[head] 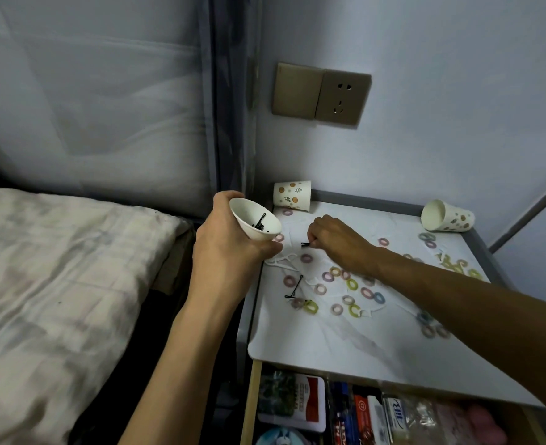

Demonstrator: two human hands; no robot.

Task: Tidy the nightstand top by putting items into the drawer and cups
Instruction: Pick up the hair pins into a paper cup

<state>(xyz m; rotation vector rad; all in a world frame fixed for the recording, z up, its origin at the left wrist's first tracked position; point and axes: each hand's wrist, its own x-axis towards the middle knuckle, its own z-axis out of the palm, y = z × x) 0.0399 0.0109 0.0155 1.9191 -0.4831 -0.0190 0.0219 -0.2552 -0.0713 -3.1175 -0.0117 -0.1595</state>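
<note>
Black metal hairpin point(305, 244) pinched by right hand point(336, 239), low over far-left of white worktop point(297, 342); left hand point(226, 248) grips tilted white paper cup point(254, 220) just beside. Bring cup mouth under pin b4 letting go.

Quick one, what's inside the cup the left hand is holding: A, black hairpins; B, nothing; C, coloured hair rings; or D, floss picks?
A: black hairpins lie at the bottom of the white cup that the left hand grips.
</note>
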